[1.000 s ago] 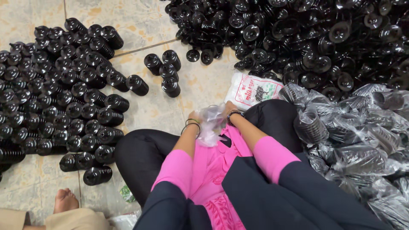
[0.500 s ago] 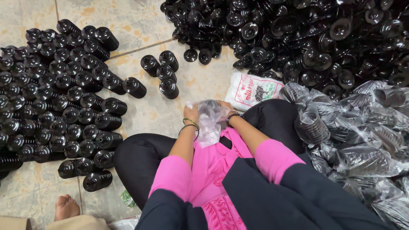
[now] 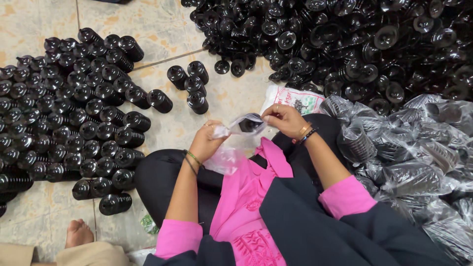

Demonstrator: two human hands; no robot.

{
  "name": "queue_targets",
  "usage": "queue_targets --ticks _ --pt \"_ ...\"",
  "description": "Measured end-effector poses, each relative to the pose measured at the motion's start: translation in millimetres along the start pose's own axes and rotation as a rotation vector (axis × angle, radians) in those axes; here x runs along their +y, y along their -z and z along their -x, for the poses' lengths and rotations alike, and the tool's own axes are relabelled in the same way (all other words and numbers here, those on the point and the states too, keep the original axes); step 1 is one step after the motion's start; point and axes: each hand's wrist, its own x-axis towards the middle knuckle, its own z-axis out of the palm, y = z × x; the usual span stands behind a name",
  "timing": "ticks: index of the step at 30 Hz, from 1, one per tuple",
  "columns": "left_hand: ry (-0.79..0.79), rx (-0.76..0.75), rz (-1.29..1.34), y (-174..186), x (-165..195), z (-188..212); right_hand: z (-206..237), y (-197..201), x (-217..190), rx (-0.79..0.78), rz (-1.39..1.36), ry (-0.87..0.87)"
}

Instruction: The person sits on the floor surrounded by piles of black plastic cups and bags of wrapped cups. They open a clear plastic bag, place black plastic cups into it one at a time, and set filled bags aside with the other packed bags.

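Bright, even light — soft shadows, small glints on the glossy black parts (image 3: 345, 44) — sharp throughout.

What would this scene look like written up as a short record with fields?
Setting: person seated on tiled floor
Left hand: grips one edge of a clear plastic bag
Right hand: grips the other edge
In the bag: one black part
Left: stacked black parts
Top right: loose black parts
Right: bagged parts
Bottom left: another person's bare foot
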Motion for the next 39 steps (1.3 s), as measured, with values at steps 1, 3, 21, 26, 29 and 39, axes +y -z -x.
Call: queue_targets --ticks 1,3,21,26,29,39 --pt "0.125 -0.009 -0.037 -1 -5 4 1 2 5 0.014 0.131 0.007" --pt "0.370 -0.022 -0.111 -6 -18 8 1 -3 15 0.137 0.176 -0.093" --pt "0.368 -0.104 0.561 -53 -13 3 -14 -83 14 0.071 -0.144 0.038" --pt "0.338 0.027 0.254 -60 -21 8 -8 -77 15 -0.060 -0.051 0.115" --pt "0.225 -0.017 0.294 -56 -27 13 -7 -70 14 -0.177 0.121 0.285" --pt "0.371 0.385 0.352 -78 -36 14 -8 -91 17 0.197 0.392 0.331"
